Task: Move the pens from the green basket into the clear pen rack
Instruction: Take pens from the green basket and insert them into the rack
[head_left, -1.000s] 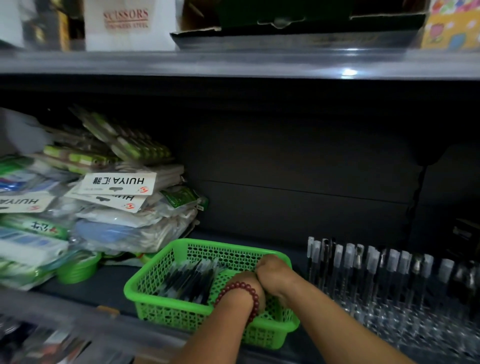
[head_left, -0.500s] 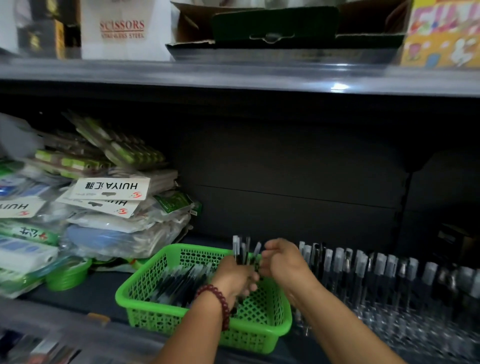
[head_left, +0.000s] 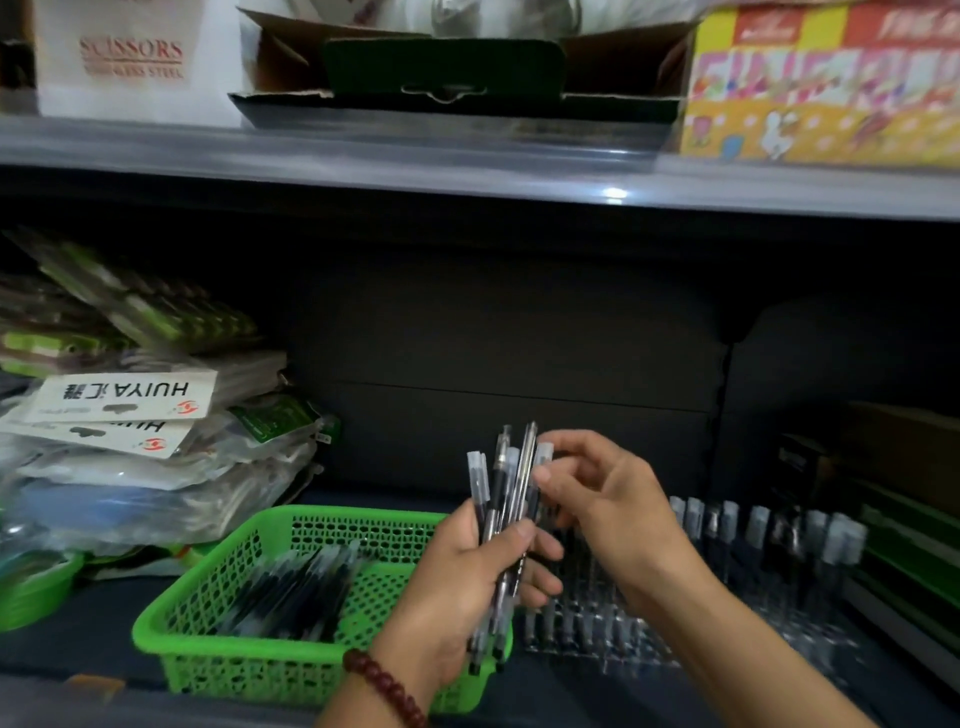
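A green mesh basket (head_left: 223, 587) sits on the dark shelf with several black pens (head_left: 296, 587) lying in it. My left hand (head_left: 467, 587) is closed around a bunch of pens (head_left: 501, 488) held upright above the basket's right end. My right hand (head_left: 613, 509) is just to the right of the bunch, thumb and fingertips pinching the top of one pen in it. The clear pen rack (head_left: 649, 639) stands right of the basket, with a row of capped pens (head_left: 753, 525) upright at its back. My right forearm hides part of the rack.
Stacked plastic packets (head_left: 130, 415) lie left of the basket, with a small green bowl (head_left: 36, 592) in front. The shelf above (head_left: 467, 166) carries cardboard boxes. Dark boxes (head_left: 893, 519) stand at the far right.
Both hands rose out of the basket. My left hand lifted a bunch of pens upright, and my right hand opened and moved to the tops of the pens.
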